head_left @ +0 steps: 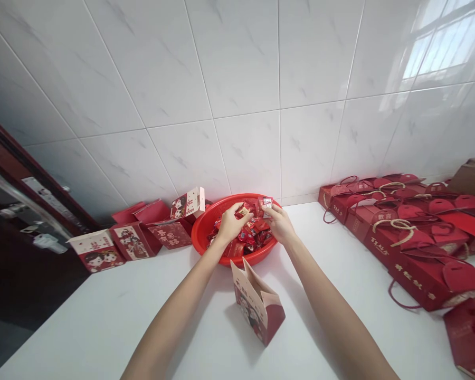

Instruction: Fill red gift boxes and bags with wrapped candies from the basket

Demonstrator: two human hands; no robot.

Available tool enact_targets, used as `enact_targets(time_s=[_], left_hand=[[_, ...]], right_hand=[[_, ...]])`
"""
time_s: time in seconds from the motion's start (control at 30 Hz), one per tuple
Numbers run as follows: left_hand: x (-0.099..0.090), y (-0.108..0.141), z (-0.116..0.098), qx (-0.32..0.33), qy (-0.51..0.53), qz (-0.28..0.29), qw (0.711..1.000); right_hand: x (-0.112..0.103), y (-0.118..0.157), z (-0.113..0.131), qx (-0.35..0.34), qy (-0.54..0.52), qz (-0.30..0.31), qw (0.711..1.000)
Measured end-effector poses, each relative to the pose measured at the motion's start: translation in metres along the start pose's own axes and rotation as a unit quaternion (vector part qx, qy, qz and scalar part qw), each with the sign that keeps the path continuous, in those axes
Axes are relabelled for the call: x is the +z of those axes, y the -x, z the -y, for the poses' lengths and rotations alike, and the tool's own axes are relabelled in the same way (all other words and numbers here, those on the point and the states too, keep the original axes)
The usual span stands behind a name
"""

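A red plastic basket (198,240) full of wrapped candies (247,236) stands against the tiled wall. Over its left part, my left hand (231,224) pinches a gold-wrapped candy (244,211) between thumb and fingers. My right hand (280,224), at the basket's right rim, is closed on a small white-and-red packet (266,203). Nearer to me, between my forearms, a cream-and-red gift box (257,303) with printed figures stands upright with its top open. What lies inside that box is hidden.
Several printed gift boxes (136,240) stand in a group left of the basket, some with open tops. On the right, many dark red boxes (396,253) with rope handles are lined up on the white table (142,316). A dark door (19,253) borders the left side.
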State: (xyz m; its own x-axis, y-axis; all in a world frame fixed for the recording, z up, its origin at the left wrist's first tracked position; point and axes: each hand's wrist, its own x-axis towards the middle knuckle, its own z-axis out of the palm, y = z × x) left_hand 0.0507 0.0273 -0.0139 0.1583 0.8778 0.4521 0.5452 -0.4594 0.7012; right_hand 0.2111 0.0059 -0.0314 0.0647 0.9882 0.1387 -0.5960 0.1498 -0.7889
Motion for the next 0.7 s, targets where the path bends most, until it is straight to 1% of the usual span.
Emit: enact_targets(time_s=[0.03,0.1,0.2,0.3,0.43,0.5,0.6,0.63,0.67,0.7], left_hand=[[0.000,0.000,0.001,0.005,0.021,0.000,1.000],[0.000,-0.001,0.002,0.022,0.059,0.019,0.998],[0.001,0.000,0.005,0.041,0.100,0.058,0.992],[0.003,-0.001,0.011,0.032,0.127,0.081,0.988],[0.005,-0.003,0.015,0.030,0.135,0.087,0.987],[0.004,-0.001,0.013,0.024,0.132,0.090,0.987],[-0.003,0.005,0.004,0.010,0.089,0.111,0.990],[-0.006,0.008,0.001,0.013,0.063,0.140,0.988],[-0.009,0.011,-0.002,0.023,0.031,0.188,0.981],[-0.012,0.014,-0.005,0.036,-0.004,0.254,0.967]], right_hand=[[0.001,0.002,0.001,0.004,0.015,0.014,1.000],[0.003,0.005,0.002,0.015,0.039,0.038,0.998],[0.005,0.007,0.004,0.021,0.056,0.047,0.997],[0.006,0.007,0.004,0.011,0.044,0.046,0.998],[0.004,0.006,0.003,0.009,0.033,0.062,0.997],[0.003,0.004,0.002,0.006,0.024,0.051,0.998],[0.000,-0.001,0.000,-0.009,-0.037,-0.009,0.999],[-0.001,-0.003,-0.001,-0.015,-0.067,-0.031,0.997],[-0.002,-0.004,-0.001,-0.020,-0.098,-0.049,0.994],[-0.002,-0.005,-0.001,-0.022,-0.123,-0.062,0.990]])
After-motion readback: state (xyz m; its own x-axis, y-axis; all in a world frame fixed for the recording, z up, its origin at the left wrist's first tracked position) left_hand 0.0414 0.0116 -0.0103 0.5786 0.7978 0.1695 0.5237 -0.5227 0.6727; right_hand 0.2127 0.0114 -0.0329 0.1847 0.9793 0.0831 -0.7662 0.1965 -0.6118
